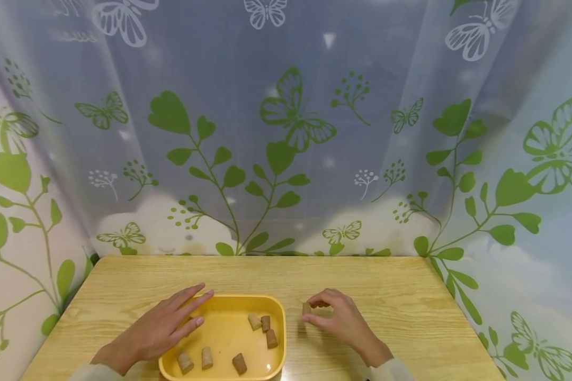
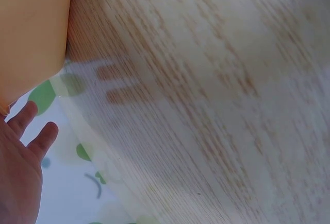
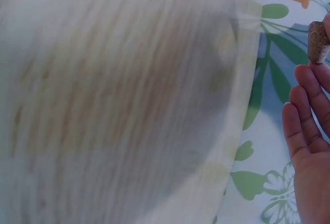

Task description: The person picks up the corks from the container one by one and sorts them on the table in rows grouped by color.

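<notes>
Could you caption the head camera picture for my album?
Right hand pinching a cork beside a yellow tray of corks, left hand at the tray's rim.

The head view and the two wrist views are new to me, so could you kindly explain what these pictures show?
There is no machine here, just a person's bare left hand and right hand. The head camera looks forward and down; each wrist camera looks at its own hand's work. On the table sits a yellow tray with at least six corks in it. The right hand pinches another cork beside the tray; the left hand, holding nothing I can see, is over the tray's left edge.
</notes>
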Action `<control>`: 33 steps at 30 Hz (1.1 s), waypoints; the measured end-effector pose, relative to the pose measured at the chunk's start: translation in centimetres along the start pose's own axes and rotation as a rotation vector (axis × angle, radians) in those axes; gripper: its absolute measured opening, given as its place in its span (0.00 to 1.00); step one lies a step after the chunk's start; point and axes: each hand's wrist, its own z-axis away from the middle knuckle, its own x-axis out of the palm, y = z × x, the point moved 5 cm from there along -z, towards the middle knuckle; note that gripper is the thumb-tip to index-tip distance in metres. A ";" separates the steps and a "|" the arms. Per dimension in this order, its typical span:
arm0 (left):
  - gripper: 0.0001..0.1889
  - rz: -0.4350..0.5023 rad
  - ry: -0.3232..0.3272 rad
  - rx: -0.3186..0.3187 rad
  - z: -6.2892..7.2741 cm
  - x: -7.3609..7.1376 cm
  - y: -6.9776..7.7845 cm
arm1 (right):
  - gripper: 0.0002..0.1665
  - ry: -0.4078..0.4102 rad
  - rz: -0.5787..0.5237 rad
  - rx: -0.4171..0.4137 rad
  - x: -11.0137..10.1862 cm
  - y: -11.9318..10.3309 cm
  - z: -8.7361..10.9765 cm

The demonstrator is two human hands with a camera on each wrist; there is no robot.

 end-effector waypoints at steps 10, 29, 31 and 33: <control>0.29 0.010 -0.011 -0.008 0.0 -0.1 0.2 | 0.19 -0.003 0.032 0.055 0.1 1.8 -0.2; 0.29 0.010 -0.007 -0.002 0.0 0.1 0.0 | 0.21 0.007 0.124 0.098 0.5 4.4 -0.1; 0.29 0.005 -0.007 -0.004 0.0 0.1 -0.1 | 0.21 0.005 0.134 0.100 0.5 4.4 -0.1; 0.29 -0.005 -0.006 -0.007 0.0 0.2 -0.2 | 0.21 0.004 0.146 0.099 0.6 4.4 -0.1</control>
